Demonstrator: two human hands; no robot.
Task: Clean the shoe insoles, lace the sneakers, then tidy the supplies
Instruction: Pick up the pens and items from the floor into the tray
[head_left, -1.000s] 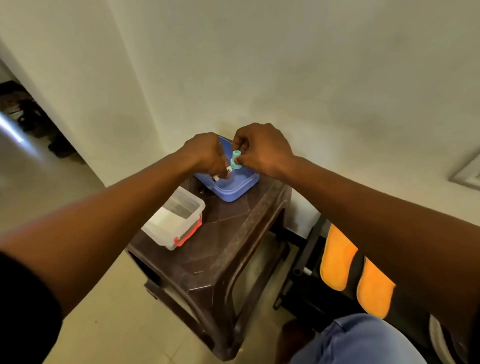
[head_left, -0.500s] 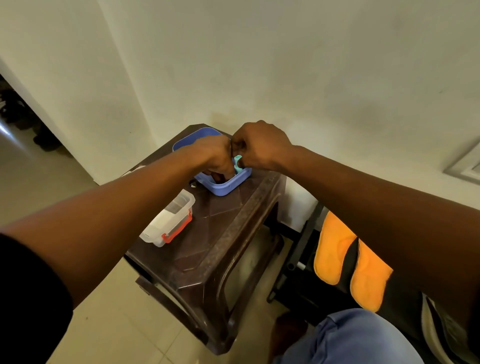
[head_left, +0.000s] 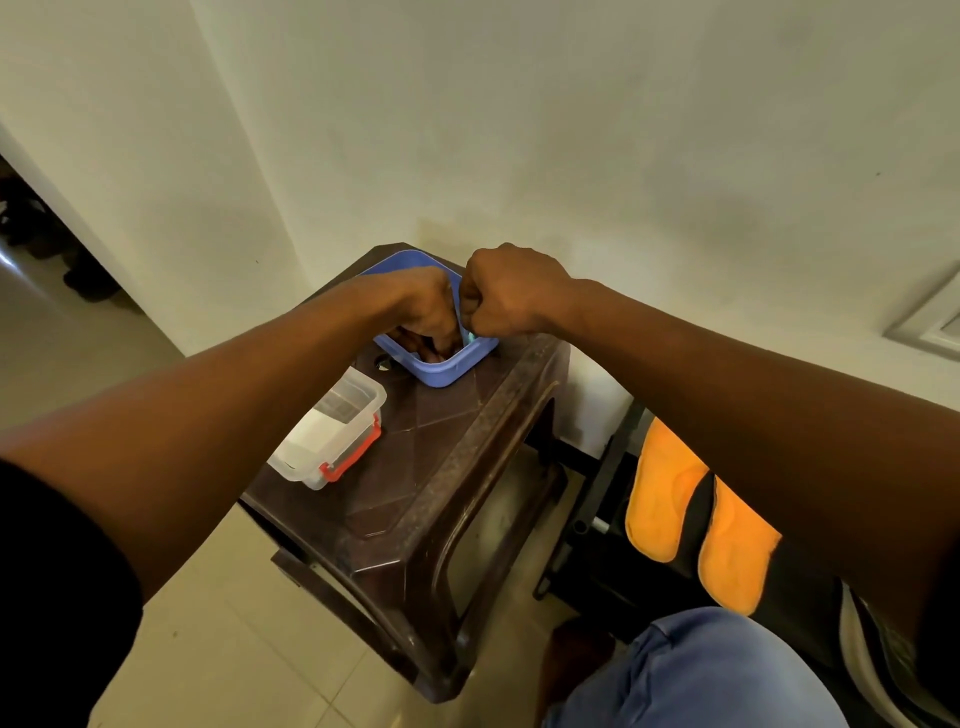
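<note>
Two hands at a blue container (head_left: 441, 375) on a dark brown plastic stool (head_left: 415, 499), centre of the frame.

The container is a shallow, rounded-square tub of periwinkle-blue plastic with a raised rim, standing at the far end of the stool top. The left hand (head_left: 428, 312) reaches down into it with fingers pointing downward; what, if anything, they hold cannot be told. The right hand (head_left: 506, 293) is curled into a fist just above the container's right rim and pinches a small teal object (head_left: 471, 336), of which only a sliver shows beneath the knuckles. The two hands touch or nearly touch. To the left on the stool stands a clear storage box (head_left: 332, 431) with a red latch. At the lower right, two orange insoles (head_left: 696, 514) lie side by side on a black rack.
</note>
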